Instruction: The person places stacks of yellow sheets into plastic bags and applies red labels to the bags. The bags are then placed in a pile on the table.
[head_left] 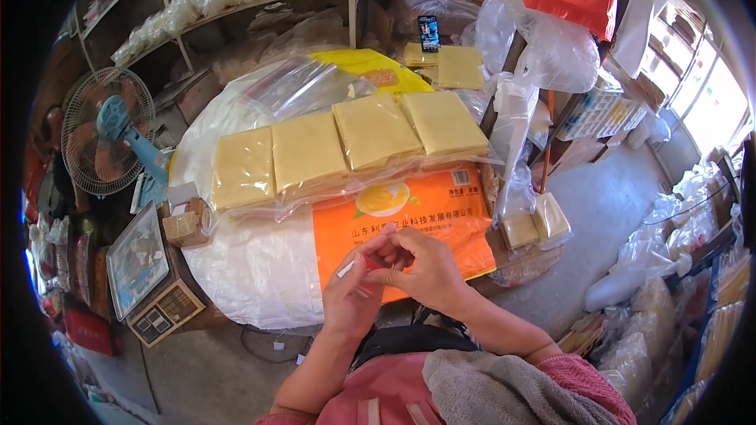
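My left hand (354, 295) and my right hand (431, 271) meet over the orange printed sack (465, 228), fingers curled and close together. A small white slip (345, 269) sticks out at my left hand, and something small and red shows between the hands; its kind is not clear. My right thumb and fingers are pinched toward the left hand, and what they grip is hidden. Just beyond lie several flat packs of thin yellow sheets (309, 149) in clear plastic bags, side by side in a row. Neither hand touches them.
A flat scale (138, 248) with a keypad and a small cardboard box (186, 224) stand left, below a fan (110, 130). Empty clear bags (295, 94) lie behind the packs. A phone (428, 34) stands at the back. More bagged packs (535, 224) sit right.
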Demonstrator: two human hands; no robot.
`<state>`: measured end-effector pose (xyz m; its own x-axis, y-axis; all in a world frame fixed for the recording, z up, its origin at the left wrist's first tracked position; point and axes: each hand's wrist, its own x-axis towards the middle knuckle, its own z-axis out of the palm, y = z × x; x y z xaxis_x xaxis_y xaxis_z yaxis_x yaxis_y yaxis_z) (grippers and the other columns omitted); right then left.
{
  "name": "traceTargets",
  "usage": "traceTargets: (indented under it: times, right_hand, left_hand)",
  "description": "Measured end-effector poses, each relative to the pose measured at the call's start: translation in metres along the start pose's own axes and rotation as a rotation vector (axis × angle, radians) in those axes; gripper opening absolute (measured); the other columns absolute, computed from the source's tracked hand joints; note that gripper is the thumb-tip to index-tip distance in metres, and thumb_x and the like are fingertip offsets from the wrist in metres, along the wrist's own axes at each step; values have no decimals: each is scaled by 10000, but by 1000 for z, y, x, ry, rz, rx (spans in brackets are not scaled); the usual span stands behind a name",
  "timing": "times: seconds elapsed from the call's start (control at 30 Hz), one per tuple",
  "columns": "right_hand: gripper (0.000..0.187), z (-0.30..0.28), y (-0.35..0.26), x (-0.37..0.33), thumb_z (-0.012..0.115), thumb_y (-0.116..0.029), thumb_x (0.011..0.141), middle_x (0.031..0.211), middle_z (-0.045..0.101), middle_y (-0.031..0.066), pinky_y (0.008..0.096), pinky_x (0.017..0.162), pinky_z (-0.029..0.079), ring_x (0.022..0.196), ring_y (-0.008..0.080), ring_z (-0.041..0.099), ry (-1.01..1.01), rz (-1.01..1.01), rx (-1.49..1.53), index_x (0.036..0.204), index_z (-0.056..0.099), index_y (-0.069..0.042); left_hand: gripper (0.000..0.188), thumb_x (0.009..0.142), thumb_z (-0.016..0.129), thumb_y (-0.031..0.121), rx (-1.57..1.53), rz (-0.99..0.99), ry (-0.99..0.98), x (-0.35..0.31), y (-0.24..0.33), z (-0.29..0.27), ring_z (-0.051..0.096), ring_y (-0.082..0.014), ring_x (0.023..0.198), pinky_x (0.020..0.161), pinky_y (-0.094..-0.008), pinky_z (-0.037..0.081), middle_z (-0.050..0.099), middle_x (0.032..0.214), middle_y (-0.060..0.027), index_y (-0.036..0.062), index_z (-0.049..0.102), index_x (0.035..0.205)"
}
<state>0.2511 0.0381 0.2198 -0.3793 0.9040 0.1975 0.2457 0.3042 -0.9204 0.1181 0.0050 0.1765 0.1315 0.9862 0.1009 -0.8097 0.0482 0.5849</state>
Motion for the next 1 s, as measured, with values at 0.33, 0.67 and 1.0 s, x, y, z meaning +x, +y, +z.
traceTargets:
  times: [0.33, 0.67, 1.0]
  right_hand:
    - [239, 3, 10, -4, 786, -172, 745, 721, 593, 29, 237, 602, 445, 651, 76, 534, -14, 95, 29, 760, 623, 1]
    - [260, -9, 24, 5, 658, -106, 870, 772, 623, 15, 182, 611, 481, 680, 39, 577, -19, 154, 367, 1080, 604, 36]
    - [336, -12, 32, 3, 608, -89, 901, 816, 583, -1, 194, 596, 465, 657, 46, 532, -71, 145, 360, 1215, 552, 15]
  left_hand:
    - [505, 970, 414, 300, -4, -26, 28, -4, -2, 6, 424, -296, 1269, 1076, -410, 317, 419, 1385, -191, -83, 410, 1299]
    - [464, 995, 385, 368, 5, 53, 199, 0, -6, -2, 533, -245, 1140, 939, -367, 450, 532, 1251, -157, -22, 494, 1221]
    - [89, 913, 593, 120, 446, -64, 316, -10, 2, -3, 531, -98, 599, 536, -223, 416, 598, 750, -47, 32, 597, 926]
